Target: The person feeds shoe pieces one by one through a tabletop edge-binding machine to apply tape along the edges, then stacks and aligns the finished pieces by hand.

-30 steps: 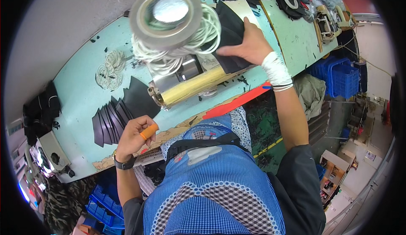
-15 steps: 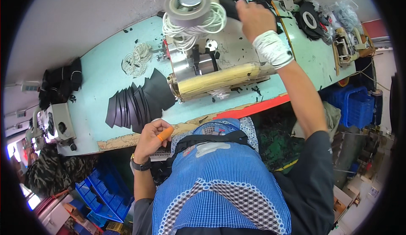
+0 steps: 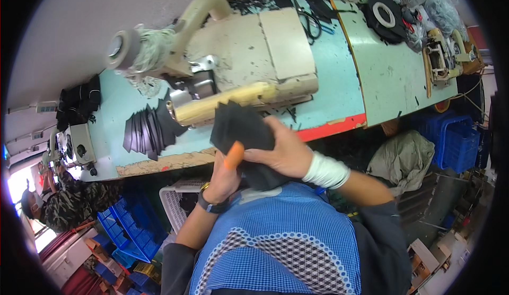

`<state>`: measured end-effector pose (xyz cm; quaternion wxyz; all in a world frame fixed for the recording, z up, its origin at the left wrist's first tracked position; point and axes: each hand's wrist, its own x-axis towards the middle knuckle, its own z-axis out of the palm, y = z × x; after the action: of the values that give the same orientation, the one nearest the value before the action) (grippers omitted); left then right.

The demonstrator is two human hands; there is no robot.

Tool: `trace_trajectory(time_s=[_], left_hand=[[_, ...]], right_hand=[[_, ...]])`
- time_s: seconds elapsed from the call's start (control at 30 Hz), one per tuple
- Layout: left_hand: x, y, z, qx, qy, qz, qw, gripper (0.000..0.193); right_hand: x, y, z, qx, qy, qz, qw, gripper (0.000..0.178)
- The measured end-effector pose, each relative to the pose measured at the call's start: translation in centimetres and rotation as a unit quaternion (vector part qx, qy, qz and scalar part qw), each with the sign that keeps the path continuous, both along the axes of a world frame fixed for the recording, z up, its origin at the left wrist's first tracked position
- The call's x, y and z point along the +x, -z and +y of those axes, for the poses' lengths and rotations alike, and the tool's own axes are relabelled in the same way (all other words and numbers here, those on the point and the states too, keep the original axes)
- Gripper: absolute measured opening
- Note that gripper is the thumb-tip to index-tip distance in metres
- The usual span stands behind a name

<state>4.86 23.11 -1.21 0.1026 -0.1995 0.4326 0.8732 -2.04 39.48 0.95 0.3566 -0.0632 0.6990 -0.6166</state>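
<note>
A stack of black leather-like pieces (image 3: 239,126) is gripped by both of my hands in front of my apron, near the table's front edge. My left hand (image 3: 220,179) closes on its left side, an orange finger cover (image 3: 234,156) on one digit. Round the right side my right hand (image 3: 286,154) is closed, thumb across the front; its wrist is wrapped in white (image 3: 326,171). Just beyond stands a cream machine (image 3: 228,45) with a padded yellow bar (image 3: 228,104) along its front. More black pieces (image 3: 144,130) lie fanned out on the table to the left.
White cord (image 3: 154,51) and a tape roll (image 3: 121,50) hang on the machine's arm. Black-handled scissors (image 3: 313,28) lie behind it. Blue crates (image 3: 456,136) stand at the right. A person in camouflage (image 3: 66,205) sits at far left.
My right hand has come back from behind the machine with the stack of black pieces. My left hand has moved right and now grips it too. The view has shifted.
</note>
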Motion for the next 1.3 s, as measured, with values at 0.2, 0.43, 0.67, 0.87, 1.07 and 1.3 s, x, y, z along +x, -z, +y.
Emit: trace_trajectory(time_s=[0.2,0.43,0.67,0.87,1.07,1.3], left_hand=[[-1.2,0.5,5.0,-0.174,0.125,-0.05,0.976,0.064],[-3.1,2.0,4.0,-0.451,0.476,0.037,0.754,0.065],[-4.2,11.7,8.9,-0.596,0.428,0.311,0.604,0.067],[-1.8,11.5,6.1,-0.664,0.379,0.287,0.577,0.07],[-0.6,9.1,4.6,-0.348,0.364,0.116,0.856,0.055],[3.7,11.2,0.0,-0.608,0.282,0.13,0.731,0.081]], right_hand=[[4.2,4.1,3.6,-0.177,0.141,-0.043,0.973,0.067],[-9.4,8.6,18.9,0.375,0.235,0.464,0.767,0.044],[-16.5,15.6,16.9,0.237,0.097,0.154,0.954,0.078],[-11.8,16.5,14.5,0.381,0.096,0.333,0.857,0.078],[-5.8,13.2,14.5,0.28,0.206,0.458,0.818,0.028],[0.5,16.8,3.1,0.173,-0.062,0.451,0.873,0.032]])
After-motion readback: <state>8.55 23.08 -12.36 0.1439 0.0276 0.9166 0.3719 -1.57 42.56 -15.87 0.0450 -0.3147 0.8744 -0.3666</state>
